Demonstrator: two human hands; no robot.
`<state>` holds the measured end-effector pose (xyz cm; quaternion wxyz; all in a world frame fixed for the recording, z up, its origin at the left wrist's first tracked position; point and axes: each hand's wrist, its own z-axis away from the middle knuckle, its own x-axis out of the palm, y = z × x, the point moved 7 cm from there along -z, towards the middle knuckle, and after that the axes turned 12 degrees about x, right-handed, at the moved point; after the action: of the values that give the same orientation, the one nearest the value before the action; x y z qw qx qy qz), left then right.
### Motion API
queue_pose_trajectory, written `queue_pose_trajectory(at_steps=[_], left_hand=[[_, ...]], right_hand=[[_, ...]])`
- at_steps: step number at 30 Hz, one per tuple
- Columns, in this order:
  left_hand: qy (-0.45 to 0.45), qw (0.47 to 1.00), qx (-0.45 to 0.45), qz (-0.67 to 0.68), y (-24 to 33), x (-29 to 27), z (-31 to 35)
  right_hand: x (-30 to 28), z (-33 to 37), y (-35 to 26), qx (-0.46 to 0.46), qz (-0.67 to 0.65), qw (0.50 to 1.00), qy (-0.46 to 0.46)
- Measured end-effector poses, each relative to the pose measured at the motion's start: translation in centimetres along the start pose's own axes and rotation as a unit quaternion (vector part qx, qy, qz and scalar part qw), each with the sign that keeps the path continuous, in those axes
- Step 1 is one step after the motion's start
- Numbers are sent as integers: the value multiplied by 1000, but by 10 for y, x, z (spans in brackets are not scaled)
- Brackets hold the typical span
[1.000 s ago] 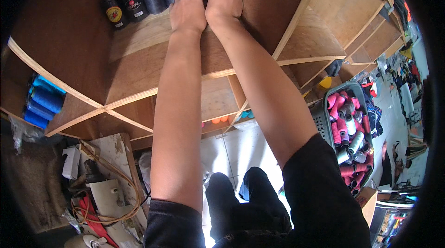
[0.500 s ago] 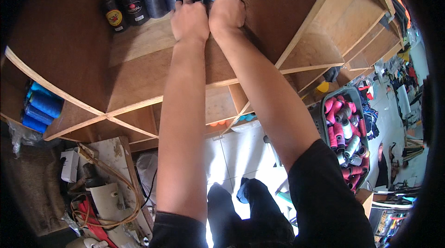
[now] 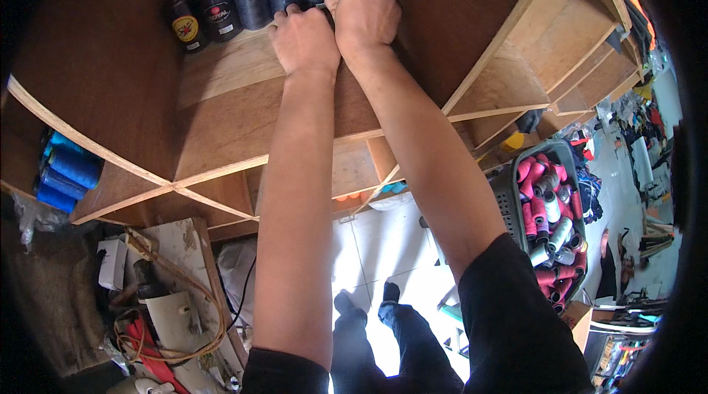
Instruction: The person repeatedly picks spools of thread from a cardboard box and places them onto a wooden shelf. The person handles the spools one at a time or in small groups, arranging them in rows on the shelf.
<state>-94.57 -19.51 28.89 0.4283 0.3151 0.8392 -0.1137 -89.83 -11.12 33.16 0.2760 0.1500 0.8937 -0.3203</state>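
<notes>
1 view only, from a fisheye camera worn on the person's head. It looks steeply down along the front of the wooden shelf unit (image 3: 221,136), which fills the upper half of the picture at close range. Below the shelf unit, the tiled floor (image 3: 383,239) lies far off. The shelf boards bend toward the picture's rim.

Plywood shelving (image 3: 221,128) divided into open compartments fills the upper view. Below lies a white tiled floor (image 3: 383,246), brightly lit. A grey basket (image 3: 509,195) stands at the right, and a cluttered heap with cords (image 3: 169,320) lies at the lower left.
</notes>
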Motion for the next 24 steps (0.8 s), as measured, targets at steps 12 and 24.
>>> queue_pose_trajectory(at_steps=[12, 24], left_hand=[[15, 1000, 22, -2, 4, 8, -10], [274, 906, 29, 322, 11, -89, 52]], right_hand=[[-62, 21, -4, -91, -224, 957, 159], [-224, 160, 86, 122, -639, 741, -167]])
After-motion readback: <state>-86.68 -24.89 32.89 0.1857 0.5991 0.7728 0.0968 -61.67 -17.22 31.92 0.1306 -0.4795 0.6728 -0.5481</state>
